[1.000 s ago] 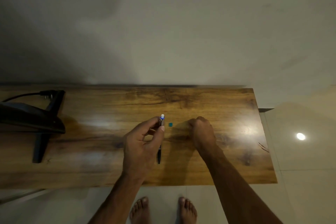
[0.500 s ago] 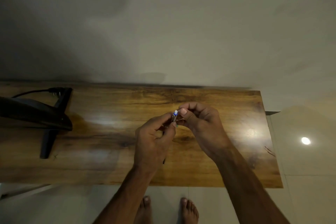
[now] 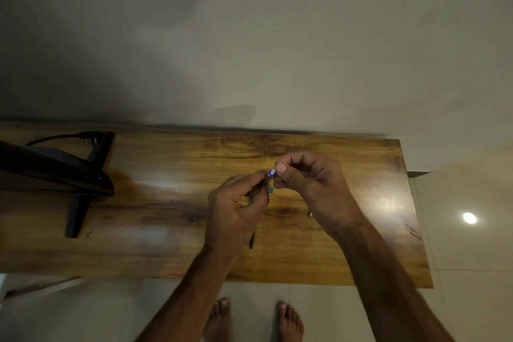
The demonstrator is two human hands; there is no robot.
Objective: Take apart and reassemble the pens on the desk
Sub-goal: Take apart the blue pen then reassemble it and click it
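Observation:
My left hand [image 3: 236, 208] grips a dark pen [image 3: 252, 240] held upright over the middle of the wooden desk [image 3: 155, 219]; its lower tip pokes out below my palm. The pen's white and blue top end [image 3: 271, 173] shows between both hands. My right hand [image 3: 311, 183] pinches that top end with thumb and forefinger. A small teal piece [image 3: 271, 189] lies on the desk just under the hands. A tiny metal part [image 3: 309, 213] rests on the desk beside my right wrist.
A black monitor stand with a cable [image 3: 80, 175] occupies the desk's left end. The desk backs onto a plain wall [image 3: 249, 50]. Its right edge ends near tiled floor [image 3: 469, 230], and my bare feet [image 3: 255, 319] stand below the front edge.
My right hand rose from the desk and came to the pen's top end, now pinching it. My left hand lifted the pen slightly and shifted right.

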